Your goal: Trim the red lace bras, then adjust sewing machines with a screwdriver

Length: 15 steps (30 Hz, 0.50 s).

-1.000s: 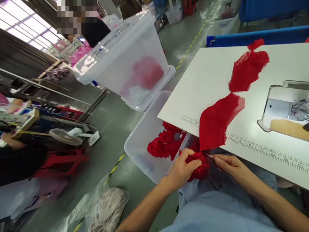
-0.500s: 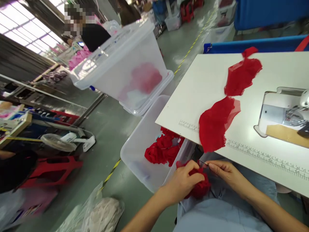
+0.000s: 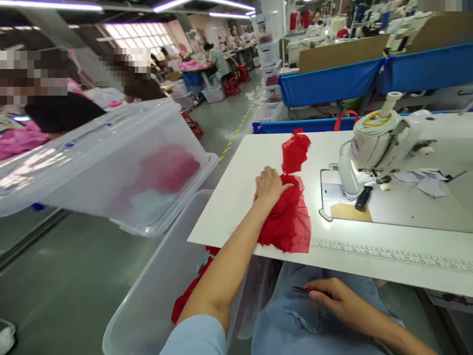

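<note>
"While your left hand [image 3: 271, 188] touches the red fabric [image 3: 284, 222], which way does that cloth point?"

"Its long axis runs away from you, the far end leaning slightly right. A smaller red piece [image 3: 295, 152] lies beyond it, roughly in line."

"Where is it, exactly?"

"On the white tabletop [image 3: 229, 197], left of your sewing machine [image 3: 384, 143]. The near end sits just inside the front edge, over part of the printed ruler [image 3: 377, 250]. A sheer strip shows along the right side."

"Are your left fingers pinching it?"

"I can't tell; they lie over its far left part, your thumb stretched rightward. Your right hand [image 3: 334, 298] pinches a dark pointed tool [image 3: 302, 290] near your lap, its tip aimed left."
</note>
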{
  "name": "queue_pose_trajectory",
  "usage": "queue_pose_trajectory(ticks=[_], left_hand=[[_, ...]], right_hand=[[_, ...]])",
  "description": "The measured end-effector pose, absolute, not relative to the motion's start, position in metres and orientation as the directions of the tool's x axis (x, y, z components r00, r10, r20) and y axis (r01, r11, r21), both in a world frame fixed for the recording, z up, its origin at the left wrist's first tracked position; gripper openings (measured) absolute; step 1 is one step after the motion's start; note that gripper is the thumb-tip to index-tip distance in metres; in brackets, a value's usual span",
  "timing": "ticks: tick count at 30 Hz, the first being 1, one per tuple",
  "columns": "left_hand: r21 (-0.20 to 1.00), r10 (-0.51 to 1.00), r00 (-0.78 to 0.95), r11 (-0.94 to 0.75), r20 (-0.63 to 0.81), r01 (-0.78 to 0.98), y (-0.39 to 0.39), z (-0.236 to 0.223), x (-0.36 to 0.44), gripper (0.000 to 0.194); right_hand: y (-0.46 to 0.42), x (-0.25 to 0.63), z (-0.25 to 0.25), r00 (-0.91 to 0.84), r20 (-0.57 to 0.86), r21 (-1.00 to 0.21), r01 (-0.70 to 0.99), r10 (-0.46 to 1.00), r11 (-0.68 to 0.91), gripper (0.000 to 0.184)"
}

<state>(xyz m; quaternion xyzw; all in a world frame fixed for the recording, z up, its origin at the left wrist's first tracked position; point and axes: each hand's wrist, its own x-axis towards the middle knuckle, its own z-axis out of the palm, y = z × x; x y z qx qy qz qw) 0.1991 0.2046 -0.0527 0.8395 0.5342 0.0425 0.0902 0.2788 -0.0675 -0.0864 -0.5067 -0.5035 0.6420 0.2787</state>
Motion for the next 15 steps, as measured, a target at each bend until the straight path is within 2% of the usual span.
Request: queue_pose_trajectory(ticks=[3,5,8,10,12,15], left_hand=[[0.057,0.933,0.359,-0.358,-0.007,0.932,0.181,-0.056,0.173,0.055],[0.071,0.898,0.436,-0.432,-0.05,0.899,0.157,-0.055,0.15,0.041],[0.264,0.878,0.468,-0.43,-0.102,0.863,0.107,-0.059,0.108,0.02],[0.485,0.866,0.487,-0.381,-0.111,0.787,0.071,-0.063,0.076,0.012],[0.682,0.84,0.532,-0.327,-0.108,0.654,0.039,-0.066,0.047,0.008],[0.819,0.805,0.577,-0.235,-0.137,0.524,0.004,-0.069,0.017,0.019]], right_hand=[[-0.07,0.295,-0.08,-0.389,-0.333,-0.943,0.11,0.859,-0.315,0.052],[-0.069,0.302,-0.079,-0.487,-0.266,-0.953,0.004,0.832,-0.302,0.052],[-0.066,0.304,-0.081,-0.575,-0.128,-0.897,-0.281,0.808,-0.342,0.051],[-0.064,0.302,-0.082,-0.557,-0.083,-0.815,-0.439,0.826,-0.378,0.047],[-0.061,0.297,-0.081,-0.533,-0.099,-0.781,-0.482,0.84,-0.398,0.044],[-0.055,0.286,-0.077,-0.529,-0.171,-0.793,-0.426,0.831,-0.435,0.044]])
